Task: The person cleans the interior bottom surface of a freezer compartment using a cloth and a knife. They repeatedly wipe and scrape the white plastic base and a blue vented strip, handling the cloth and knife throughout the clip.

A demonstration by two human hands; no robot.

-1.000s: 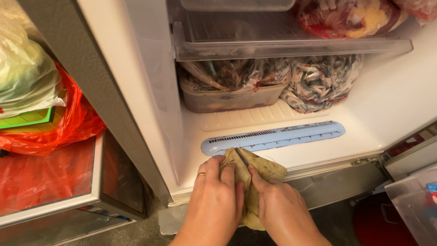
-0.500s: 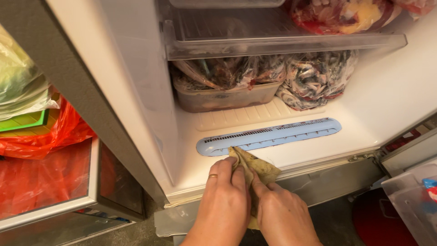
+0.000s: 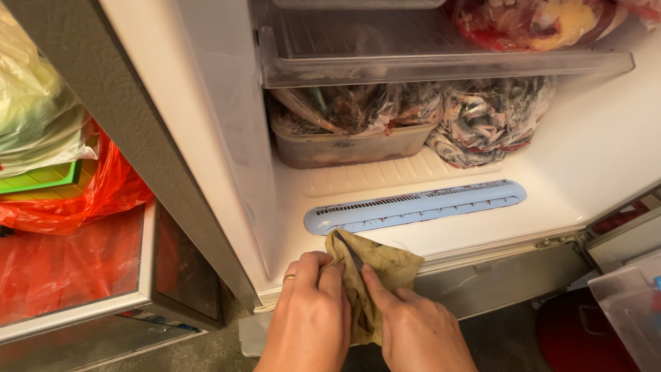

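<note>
- Left hand (image 3: 310, 313), ring on one finger, fingers curled onto the stained yellow-brown crumpled cloth (image 3: 375, 275), gripping its left side.
- Right hand (image 3: 413, 324) fingers closed on the cloth's right side, index pressed along a dark fold in the middle.
- Cloth sits on the white freezer floor (image 3: 475, 227) at the front edge, its top corner touching the long pale-blue plastic vent strip (image 3: 420, 204).
- Behind the vent: grey plastic tub (image 3: 344, 148) w/ bagged frozen food, clear-wrapped bundle (image 3: 485, 124) beside it, both under the clear plastic shelf (image 3: 441, 65).
- Far left: orange plastic bag (image 3: 76, 200) in the adjacent compartment.
</note>
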